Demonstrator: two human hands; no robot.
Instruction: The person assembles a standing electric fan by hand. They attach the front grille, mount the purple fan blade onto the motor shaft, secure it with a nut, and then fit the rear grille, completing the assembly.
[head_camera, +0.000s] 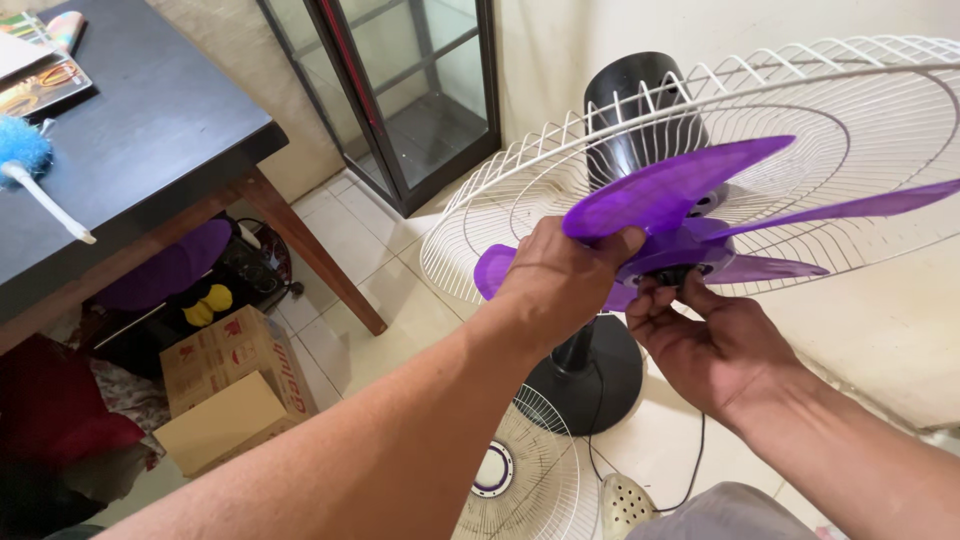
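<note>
Head view: the purple fan blade (690, 215) sits on the hub of a standing fan, in front of the white rear grille (800, 120) and black motor housing (630, 110). Its face is tilted downward toward the person, with its blades spreading left and right across the frame. The left hand (555, 285) is clenched around the near blade. The right hand (705, 335) has its fingertips (650, 295) pinching the dark centre cap (675, 275). The detached front grille (520, 470) lies on the tiled floor beside the fan's black base (590, 375).
</note>
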